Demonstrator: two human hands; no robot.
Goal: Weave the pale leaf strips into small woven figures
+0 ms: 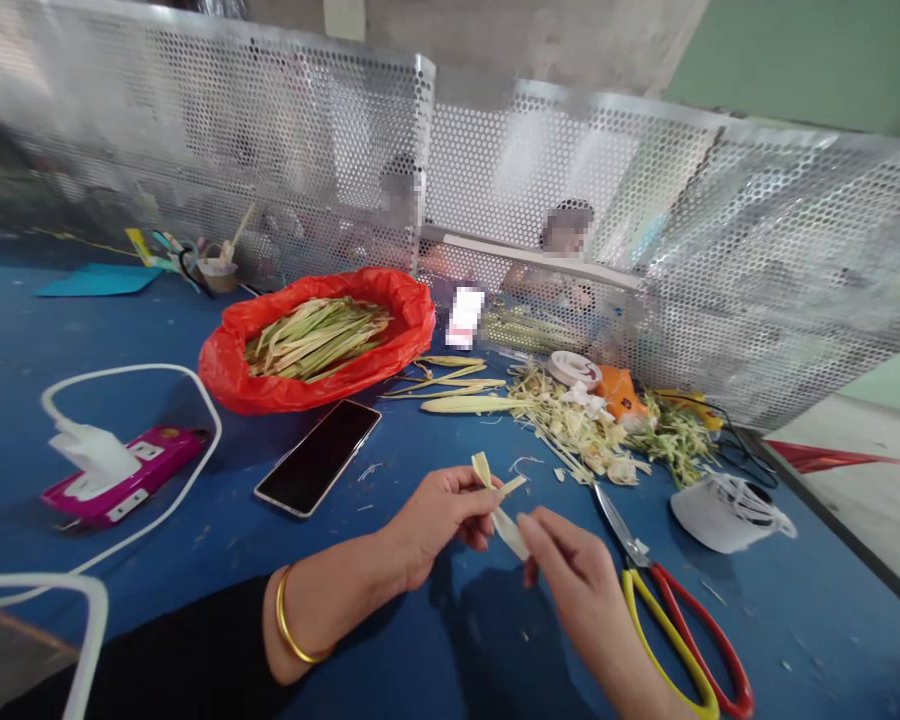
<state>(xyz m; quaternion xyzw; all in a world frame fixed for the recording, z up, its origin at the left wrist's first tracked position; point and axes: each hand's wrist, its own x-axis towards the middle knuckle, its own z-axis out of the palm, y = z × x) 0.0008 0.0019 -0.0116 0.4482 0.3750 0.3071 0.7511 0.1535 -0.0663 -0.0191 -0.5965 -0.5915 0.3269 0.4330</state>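
Both hands [450,510] hold a strip [508,532]; one orange packet [616,386] bears blurred markings [629,405].

Phone [317,458] (blk screen) nr magenta pwr strip [166,465]; perf. partition [285,130] behind.

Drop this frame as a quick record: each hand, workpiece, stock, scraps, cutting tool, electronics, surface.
left_hand: left hand pinching the upper part
right_hand: right hand at the lower end
workpiece: pale strip, between both hands
stock: leaf strips in an open red bag
scraps: trimmings pile, beyond the scissors
cutting_tool: scissors, lying right of the right hand
electronics: dark-screened phone; magenta power strip, white plug in it
surface: blue table
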